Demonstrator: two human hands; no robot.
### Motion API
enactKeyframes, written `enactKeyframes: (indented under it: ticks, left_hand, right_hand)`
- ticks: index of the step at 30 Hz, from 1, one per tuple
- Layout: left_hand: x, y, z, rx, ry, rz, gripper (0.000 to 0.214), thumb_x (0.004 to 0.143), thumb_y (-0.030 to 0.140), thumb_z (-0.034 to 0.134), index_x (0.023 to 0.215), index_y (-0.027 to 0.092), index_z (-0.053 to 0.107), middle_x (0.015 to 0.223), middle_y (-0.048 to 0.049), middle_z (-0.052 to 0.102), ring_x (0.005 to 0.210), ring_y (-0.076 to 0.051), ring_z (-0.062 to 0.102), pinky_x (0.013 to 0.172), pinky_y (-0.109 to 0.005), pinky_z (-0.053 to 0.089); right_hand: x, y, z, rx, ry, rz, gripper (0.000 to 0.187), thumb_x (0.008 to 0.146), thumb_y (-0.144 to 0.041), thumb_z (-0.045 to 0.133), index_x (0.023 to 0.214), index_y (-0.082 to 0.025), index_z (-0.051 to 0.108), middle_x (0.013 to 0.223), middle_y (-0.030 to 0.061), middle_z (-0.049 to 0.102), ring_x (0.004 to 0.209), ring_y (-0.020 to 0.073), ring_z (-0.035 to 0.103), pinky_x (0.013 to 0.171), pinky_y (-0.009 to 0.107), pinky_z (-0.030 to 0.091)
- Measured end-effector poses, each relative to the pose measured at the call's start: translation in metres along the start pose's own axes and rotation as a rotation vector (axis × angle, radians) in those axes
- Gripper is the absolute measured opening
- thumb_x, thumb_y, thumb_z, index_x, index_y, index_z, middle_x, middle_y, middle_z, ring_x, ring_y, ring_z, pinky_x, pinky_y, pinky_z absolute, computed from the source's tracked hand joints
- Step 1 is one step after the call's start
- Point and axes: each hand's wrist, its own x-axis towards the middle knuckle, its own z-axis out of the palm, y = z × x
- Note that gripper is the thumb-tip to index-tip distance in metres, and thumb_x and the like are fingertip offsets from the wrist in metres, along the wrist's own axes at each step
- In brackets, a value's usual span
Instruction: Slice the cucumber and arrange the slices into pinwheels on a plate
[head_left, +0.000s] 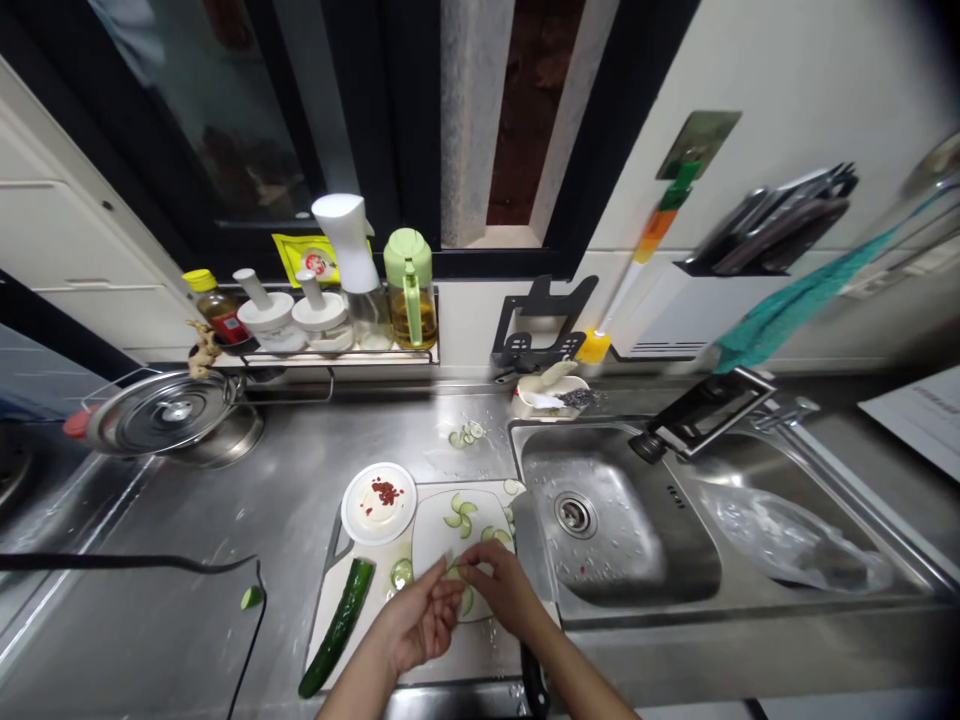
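Note:
Over the front of a white plate, my two hands meet fingertip to fingertip. My right hand pinches a thin green cucumber slice. My left hand has its fingers curled, palm partly up, its thumb and forefinger closed at the same slice; how much it holds is partly hidden. Cut cucumber slices form a pinwheel on the plate, with more to the right. A whole cucumber lies left on the cutting board. The knife lies at the board's right edge, partly behind my right arm.
A small white dish with red bits rests on the board's back left corner. Cucumber scraps lie behind the board, and a cucumber end lies left. The sink is right; a lidded pot stands back left.

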Motion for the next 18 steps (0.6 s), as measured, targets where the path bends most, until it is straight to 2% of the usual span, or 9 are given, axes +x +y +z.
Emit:
enactKeyframes:
  ticks: [4,8,10,13,16,18]
  left_hand:
    - [0.005,0.002,0.003,-0.123,-0.021,0.018,0.021,0.084,0.028,0.065,0.071,0.013,0.055,0.056,0.0032,0.057,0.039,-0.002,0.049,0.038,-0.010,0.034]
    - [0.014,0.001,0.000,-0.017,0.049,0.186,0.020,0.074,0.020,0.074,0.072,0.015,0.054,0.057,0.0037,0.058,0.041,-0.002,0.049,0.039,-0.011,0.032]
    - [0.019,-0.001,-0.002,0.097,0.070,0.323,0.029,0.065,0.025,0.080,0.070,0.016,0.053,0.057,0.0038,0.058,0.042,-0.002,0.047,0.039,-0.012,0.028]
    - [0.024,-0.005,-0.005,0.329,0.069,0.555,0.040,0.057,0.041,0.082,0.063,0.016,0.052,0.049,0.0070,0.051,0.041,-0.002,0.038,0.041,-0.016,0.022]
    - [0.027,-0.010,-0.011,0.540,0.104,0.738,0.042,0.060,0.052,0.075,0.062,0.017,0.053,0.046,0.0094,0.042,0.044,-0.004,0.032,0.046,-0.019,0.021]
    - [0.028,-0.014,-0.015,0.642,0.168,0.805,0.039,0.063,0.052,0.070,0.060,0.018,0.051,0.047,0.0096,0.038,0.047,-0.005,0.032,0.049,-0.020,0.023]
  right_hand:
    - [0.000,0.000,-0.004,-0.023,-0.028,0.007,0.012,0.076,-0.026,0.056,0.073,-0.019,0.065,0.078,0.0027,0.065,0.081,0.0188,0.058,0.077,0.031,0.043]
    - [0.003,0.001,-0.008,-0.057,-0.098,0.035,0.015,0.076,-0.024,0.055,0.067,-0.018,0.065,0.070,0.0003,0.064,0.071,0.0156,0.057,0.067,0.027,0.042]
    - [0.005,0.002,-0.009,-0.084,-0.135,0.054,0.017,0.076,-0.022,0.053,0.065,-0.018,0.064,0.065,-0.0007,0.063,0.066,0.0141,0.056,0.062,0.024,0.040]
    - [0.009,0.006,-0.008,-0.158,-0.169,0.093,0.017,0.075,-0.019,0.053,0.062,-0.016,0.064,0.059,-0.0010,0.061,0.062,0.0130,0.054,0.057,0.023,0.037]
    - [0.013,0.007,-0.008,-0.260,-0.198,0.124,0.016,0.072,-0.017,0.054,0.061,-0.016,0.066,0.057,-0.0009,0.061,0.060,0.0128,0.054,0.055,0.023,0.034]
    - [0.016,0.005,-0.008,-0.340,-0.208,0.133,0.014,0.071,-0.018,0.056,0.063,-0.017,0.067,0.060,-0.0004,0.063,0.062,0.0136,0.056,0.057,0.024,0.034]
